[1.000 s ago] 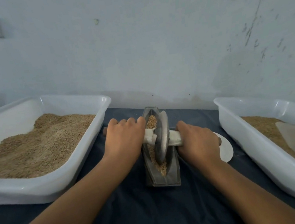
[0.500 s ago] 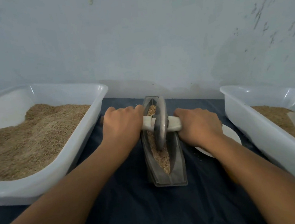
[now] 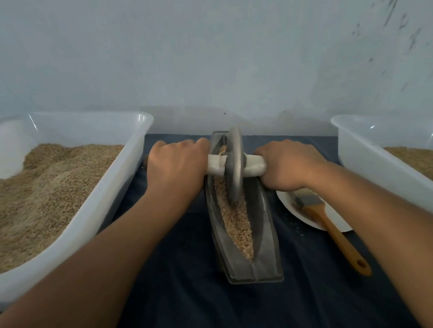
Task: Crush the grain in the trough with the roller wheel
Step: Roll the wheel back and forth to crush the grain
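Note:
A narrow grey metal trough (image 3: 264, 263) lies lengthwise on the dark cloth, and tan grain (image 3: 236, 221) fills its groove. The metal roller wheel (image 3: 234, 167) stands upright in the far half of the groove, resting on the grain. A white-wrapped axle runs through the wheel's centre. My left hand (image 3: 176, 168) is closed around the axle's left end. My right hand (image 3: 290, 166) grips the right end. Both forearms reach in from the bottom corners.
A large white tub (image 3: 86, 219) heaped with grain stands at the left. Another white tub (image 3: 383, 171) with grain stands at the right. Between trough and right tub lies a white plate (image 3: 300, 212) with a wooden-handled brush (image 3: 327, 224). A pale wall rises close behind.
The wheel has rolled toward the far end of the trough, both hands moving with it. More grain shows in the near groove, and the brush on the plate has come into view.

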Demonstrator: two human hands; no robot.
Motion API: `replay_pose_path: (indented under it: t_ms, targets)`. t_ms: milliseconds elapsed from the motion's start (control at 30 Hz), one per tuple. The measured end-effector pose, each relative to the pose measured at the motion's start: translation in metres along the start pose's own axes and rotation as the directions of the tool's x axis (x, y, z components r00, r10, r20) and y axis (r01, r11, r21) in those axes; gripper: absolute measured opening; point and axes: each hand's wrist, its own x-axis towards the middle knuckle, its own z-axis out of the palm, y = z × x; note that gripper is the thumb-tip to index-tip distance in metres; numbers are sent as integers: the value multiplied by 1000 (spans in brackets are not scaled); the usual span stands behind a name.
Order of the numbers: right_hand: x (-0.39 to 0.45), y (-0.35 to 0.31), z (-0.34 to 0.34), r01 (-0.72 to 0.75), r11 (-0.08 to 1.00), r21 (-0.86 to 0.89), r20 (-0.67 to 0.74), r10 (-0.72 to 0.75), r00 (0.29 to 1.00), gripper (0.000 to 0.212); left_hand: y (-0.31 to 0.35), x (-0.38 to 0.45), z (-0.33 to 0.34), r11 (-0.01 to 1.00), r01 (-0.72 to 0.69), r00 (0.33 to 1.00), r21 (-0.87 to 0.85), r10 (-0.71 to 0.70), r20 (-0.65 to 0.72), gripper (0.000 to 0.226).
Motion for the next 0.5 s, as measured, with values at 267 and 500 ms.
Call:
replay_pose_path:
  t_ms: [267,500]
  targets:
    - [5,1,-1,-4,1000,13,8,4,1000,9,0,5,4,1000,-5,999,-13,5,-37,23]
    - [-16,-5,8,-23,999,-36,-174,16,985,9,3,-15,-7,1000,5,998,-23,-6,-66,27]
